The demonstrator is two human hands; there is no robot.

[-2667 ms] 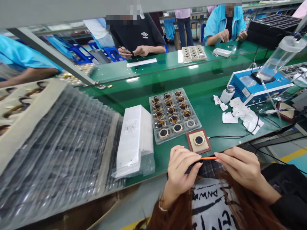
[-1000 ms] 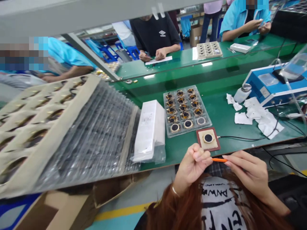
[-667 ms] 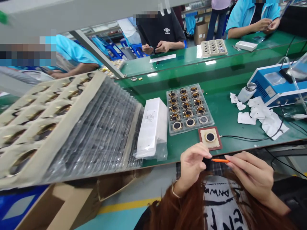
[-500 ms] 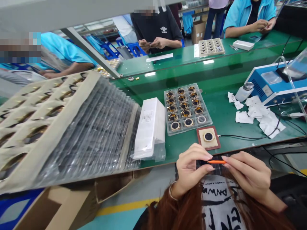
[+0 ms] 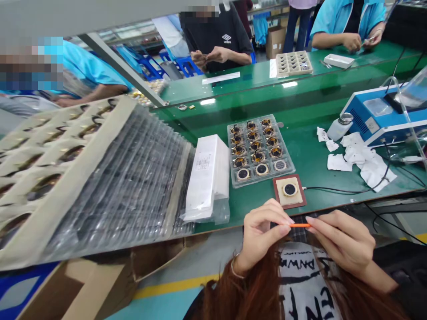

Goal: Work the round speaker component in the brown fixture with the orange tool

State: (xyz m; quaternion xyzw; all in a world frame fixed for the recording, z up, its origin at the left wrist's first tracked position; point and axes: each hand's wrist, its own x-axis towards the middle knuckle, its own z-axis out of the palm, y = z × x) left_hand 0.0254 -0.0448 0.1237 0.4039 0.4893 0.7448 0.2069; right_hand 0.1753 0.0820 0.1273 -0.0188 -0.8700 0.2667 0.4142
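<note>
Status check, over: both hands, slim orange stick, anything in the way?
Left hand and right hand pinching slim orange stick. Stick roughly level between them. Square brown-edged pad beyond, apparently not blocking.

Smth plastic orng stick [image 5: 300, 225]

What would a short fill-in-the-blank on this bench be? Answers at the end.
1. The left hand and right hand pinch a stick whose color is ____.
2. The front row of the clear tray has ____ slots.
3. In the picture, the white box stands to the ____ of the tray.
4. The cable from the square pad is colored ____.

Missing words: orange; three; left; black.
</note>
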